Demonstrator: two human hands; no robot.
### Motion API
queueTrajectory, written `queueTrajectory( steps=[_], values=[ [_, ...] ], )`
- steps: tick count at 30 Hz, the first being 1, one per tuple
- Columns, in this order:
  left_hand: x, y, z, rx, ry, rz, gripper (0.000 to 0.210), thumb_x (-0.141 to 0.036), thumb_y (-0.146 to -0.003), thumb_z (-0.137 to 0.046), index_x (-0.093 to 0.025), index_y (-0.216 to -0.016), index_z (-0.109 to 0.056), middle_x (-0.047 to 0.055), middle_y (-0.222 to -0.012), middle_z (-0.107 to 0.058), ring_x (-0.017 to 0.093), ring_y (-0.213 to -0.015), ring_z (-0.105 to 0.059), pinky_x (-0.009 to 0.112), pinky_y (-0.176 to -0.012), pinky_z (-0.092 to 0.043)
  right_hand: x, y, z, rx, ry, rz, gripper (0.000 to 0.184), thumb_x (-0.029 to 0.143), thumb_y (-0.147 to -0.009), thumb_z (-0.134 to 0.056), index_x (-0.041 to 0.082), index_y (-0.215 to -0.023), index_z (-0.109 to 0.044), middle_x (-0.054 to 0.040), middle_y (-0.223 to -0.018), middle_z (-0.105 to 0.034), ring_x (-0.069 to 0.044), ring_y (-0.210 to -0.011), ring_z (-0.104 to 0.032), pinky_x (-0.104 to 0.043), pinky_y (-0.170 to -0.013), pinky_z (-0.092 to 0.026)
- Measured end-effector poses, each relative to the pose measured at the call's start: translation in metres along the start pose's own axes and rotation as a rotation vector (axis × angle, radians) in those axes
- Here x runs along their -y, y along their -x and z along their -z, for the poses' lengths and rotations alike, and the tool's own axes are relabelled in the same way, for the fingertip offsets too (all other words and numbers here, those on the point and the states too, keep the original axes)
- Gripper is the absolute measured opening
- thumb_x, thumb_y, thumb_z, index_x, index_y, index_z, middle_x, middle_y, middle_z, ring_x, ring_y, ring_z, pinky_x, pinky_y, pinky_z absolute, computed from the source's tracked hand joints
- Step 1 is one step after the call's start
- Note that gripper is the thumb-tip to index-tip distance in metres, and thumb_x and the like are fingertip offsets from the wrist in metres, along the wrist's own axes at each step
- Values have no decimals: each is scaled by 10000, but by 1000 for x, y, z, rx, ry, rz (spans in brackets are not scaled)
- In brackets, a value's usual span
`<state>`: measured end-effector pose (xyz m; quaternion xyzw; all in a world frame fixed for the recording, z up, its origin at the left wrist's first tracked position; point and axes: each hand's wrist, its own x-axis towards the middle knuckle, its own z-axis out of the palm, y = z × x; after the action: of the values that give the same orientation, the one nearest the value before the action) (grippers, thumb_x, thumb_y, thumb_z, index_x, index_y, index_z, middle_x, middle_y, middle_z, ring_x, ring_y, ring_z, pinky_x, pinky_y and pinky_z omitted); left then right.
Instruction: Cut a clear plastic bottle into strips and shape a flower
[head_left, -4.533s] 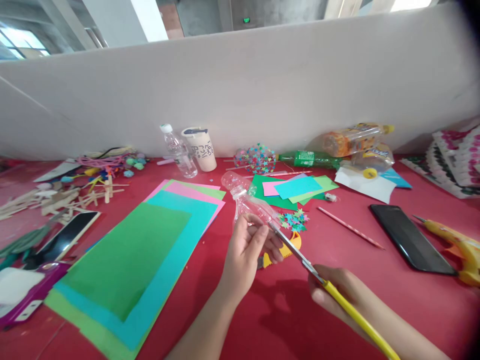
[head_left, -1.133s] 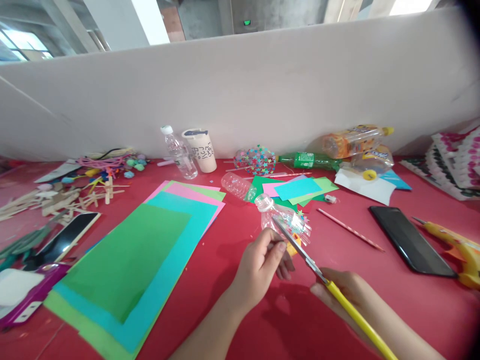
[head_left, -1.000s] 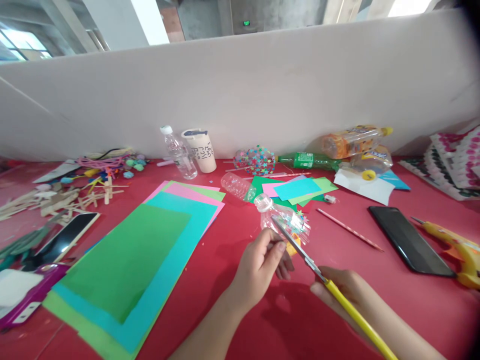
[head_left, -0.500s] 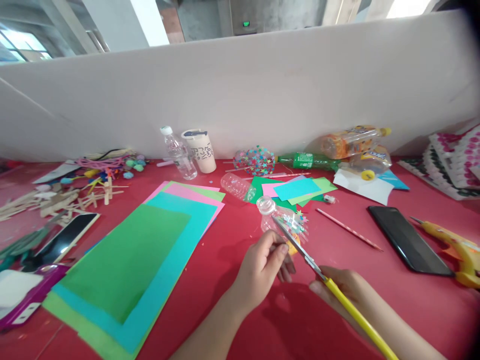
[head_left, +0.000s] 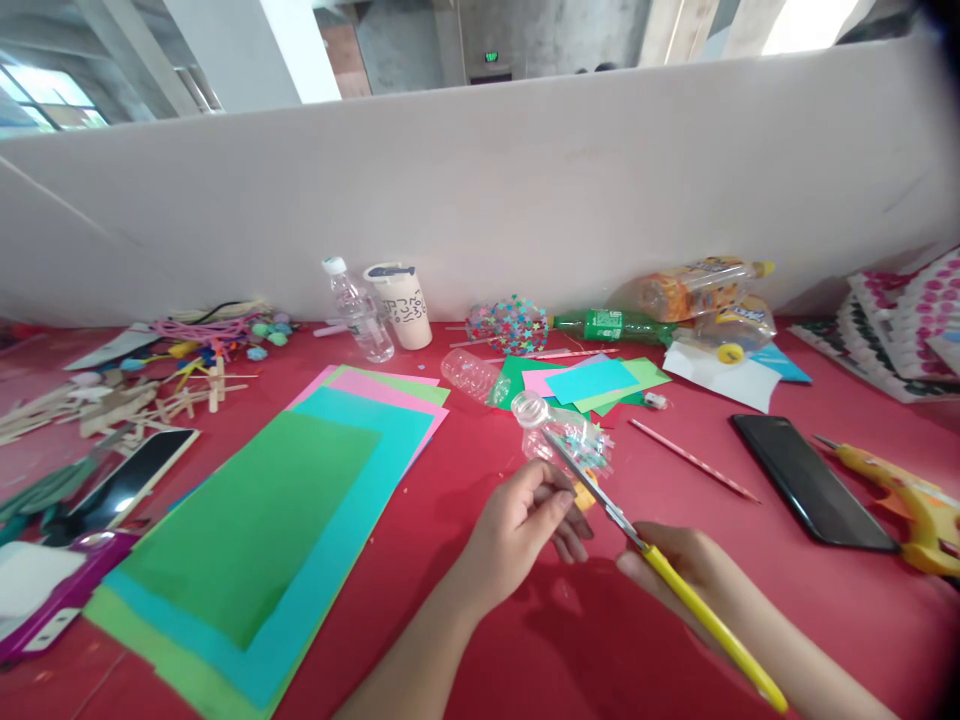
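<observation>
My right hand (head_left: 667,570) is closed round a pair of scissors (head_left: 690,600) with yellow handles. Their metal blades point up and left and look nearly closed. The blades pass close by the fingertips of my left hand (head_left: 525,510), whose thumb and index finger are pinched together; whatever is between them is too small or hidden to name. Behind the blades lies the cut-off top of a clear plastic bottle (head_left: 532,410), with strips and colourful stars at its far end. A small orange piece (head_left: 586,494) shows partly behind the blades.
Stacked coloured paper (head_left: 262,520) covers the left side of the red table. Smaller paper sheets (head_left: 592,380), a star-covered bottle piece (head_left: 517,325) and a green bottle (head_left: 615,325) lie at the back. Rightward are a pencil (head_left: 694,460), a black phone (head_left: 810,480) and a yellow glue gun (head_left: 900,490).
Objects on the right sit slightly further left in view, as from a small head movement. The scissors and both hands hold almost the same pose.
</observation>
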<state>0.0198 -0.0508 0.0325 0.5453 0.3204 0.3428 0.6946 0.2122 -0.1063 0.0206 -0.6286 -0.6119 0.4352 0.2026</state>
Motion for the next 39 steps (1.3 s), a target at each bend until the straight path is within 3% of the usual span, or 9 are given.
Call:
queueTrajectory(
  steps=[3, 7, 11, 26, 30, 35, 39],
  values=[
    [-1, -1, 1, -48, 57, -28, 105, -287, -909, -466, -185, -883, -462, 19, -684, -661, 137, -525, -639, 247, -510, -481, 2, 2, 4, 98, -25, 53, 511, 685, -804, -388, 195, -662, -386, 50, -617, -291, -111, -587, -259, -244, -514, -217],
    [-7, -2, 6, -194, 115, -145, 58, -246, -912, -464, -208, -935, -426, -2, -670, -674, 137, -510, -639, 248, -507, -485, 5, 7, 8, 197, -48, 68, 515, 685, -836, -321, 189, -730, -412, 45, -643, -320, -110, -586, -290, -235, -514, -243],
    [-11, -3, 10, -279, 124, -226, 97, -223, -899, -489, -214, -943, -403, 4, -695, -687, 142, -549, -648, 250, -528, -486, 5, 10, 5, 190, 8, 67, 509, 678, -836, -337, 189, -720, -419, 38, -648, -333, -119, -605, -315, -232, -524, -263],
    [-10, -5, 9, -324, 80, -278, 104, -222, -901, -495, -212, -904, -392, -12, -653, -671, 111, -518, -620, 220, -512, -459, 11, 16, -1, 42, 24, 108, 513, 648, -818, -428, 170, -702, -574, -11, -648, -542, -135, -596, -466, -210, -527, -398],
    [-10, -4, 8, -337, 54, -259, 113, -233, -896, -503, -209, -884, -394, -17, -638, -665, 108, -506, -615, 216, -509, -447, 8, 14, -2, 16, 36, 93, 506, 653, -811, -426, 181, -677, -548, -3, -626, -508, -144, -612, -447, -218, -535, -380],
    [-11, -4, 7, -344, 35, -233, 119, -252, -894, -507, -217, -878, -394, -27, -635, -663, 118, -511, -621, 221, -504, -447, 8, 11, 0, 156, 104, 29, 488, 643, -851, -358, 189, -696, -447, 29, -640, -387, -126, -621, -335, -232, -566, -310],
    [-12, -4, 7, -346, 40, -226, 128, -256, -889, -513, -217, -869, -393, -24, -630, -664, 120, -509, -621, 217, -495, -439, 9, 9, 1, 194, 91, 10, 492, 656, -848, -336, 197, -678, -389, 44, -627, -314, -119, -607, -266, -242, -540, -248]
  ],
)
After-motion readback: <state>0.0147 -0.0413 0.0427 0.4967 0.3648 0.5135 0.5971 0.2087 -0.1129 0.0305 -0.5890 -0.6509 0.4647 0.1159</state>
